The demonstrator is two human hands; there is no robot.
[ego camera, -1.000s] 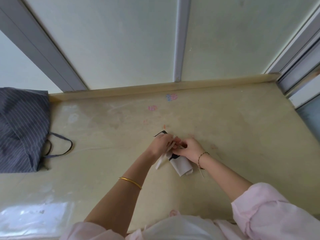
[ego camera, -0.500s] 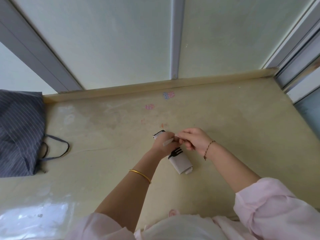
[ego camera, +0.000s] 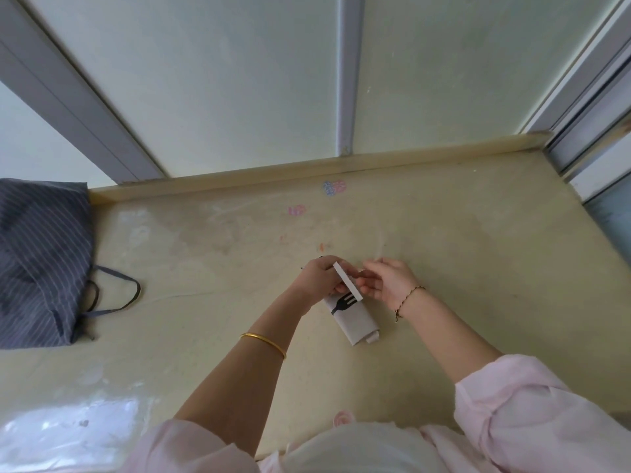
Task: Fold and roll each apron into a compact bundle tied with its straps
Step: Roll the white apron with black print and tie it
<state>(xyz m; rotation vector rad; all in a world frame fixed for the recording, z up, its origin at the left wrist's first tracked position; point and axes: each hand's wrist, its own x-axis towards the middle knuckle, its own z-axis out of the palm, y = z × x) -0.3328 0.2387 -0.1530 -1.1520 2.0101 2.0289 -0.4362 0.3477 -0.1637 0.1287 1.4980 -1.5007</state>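
Across the whole lower view, tan table point(ego camera: 478, 254), smudged, with glare at the near left corner. At its left edge, well apart from the work, grey striped apron point(ego camera: 41, 261) in a loose heap, dark straps point(ego camera: 117, 295) looped out beside it, not yet folded.

Near the table's middle, white roll point(ego camera: 356, 320), lying slanted, near end free on the surface, far end covered. Black fork print point(ego camera: 343, 302) facing up. Wound tight by the look of it, with only the tie left.

Over the far end, left hand point(ego camera: 319, 278), fingers curled down and clamping the roll in place. Just beside it, right hand point(ego camera: 391, 281), fingertips drawn together at the strap, seemingly pinching it, though too soft and small here to be sure of the contact. Between the two hands, white strap point(ego camera: 348, 281), straight and tilted up off the roll.

Against a second ago: then both hands huddled low on the roll, strap slack and mostly hidden. Now parted, right hand shifted outward, strap pulled clear and taut, more of the fork print uncovered. Reads as slack taken up ahead of a wrap or knot.

For the task: this bundle probably near done. Next move calls for tension kept through the wrap, or else a loosened roll. After that, the grey apron to fold.
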